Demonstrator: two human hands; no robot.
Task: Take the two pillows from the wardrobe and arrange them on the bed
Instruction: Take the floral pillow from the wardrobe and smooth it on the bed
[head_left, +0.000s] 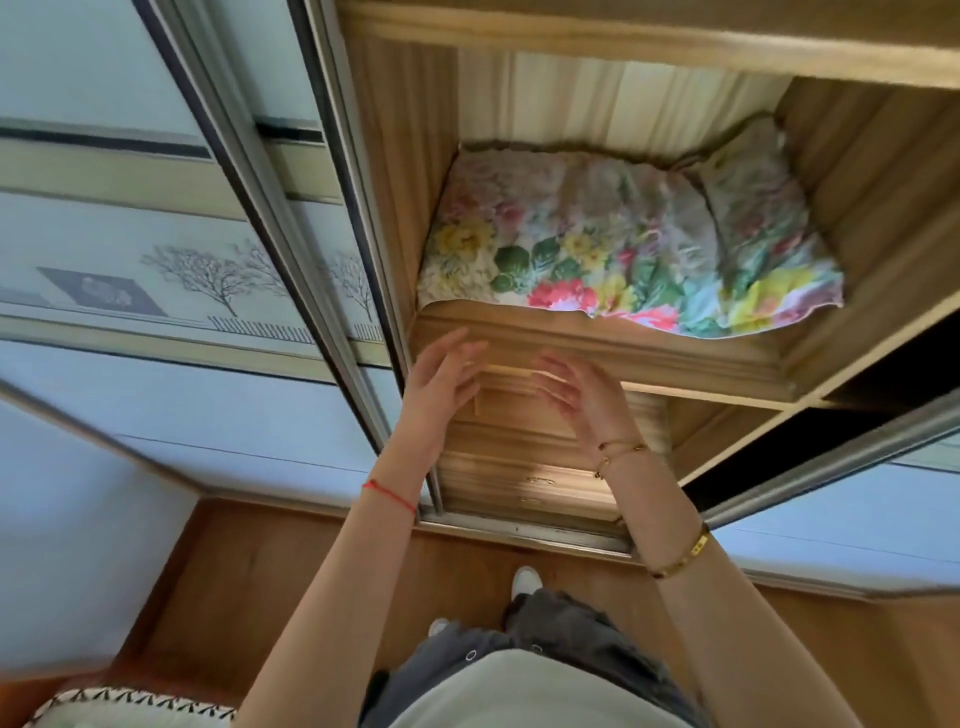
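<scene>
A flowered pillow (571, 249) lies flat on a wooden wardrobe shelf (597, 343), its front edge hanging slightly over the lip. A second flowered pillow (753, 218) leans against the right wall of the same compartment, partly behind the first. My left hand (441, 384) and my right hand (582, 400) are both raised in front of the shelf edge, just below the pillows, fingers spread and holding nothing. Neither hand touches a pillow.
The sliding wardrobe door (171, 260) with a tree print stands pushed to the left. Another door panel (831, 514) is at the right. Wooden drawers (524, 467) sit below the shelf. A patterned fabric corner (130, 706) shows at the bottom left over wooden floor.
</scene>
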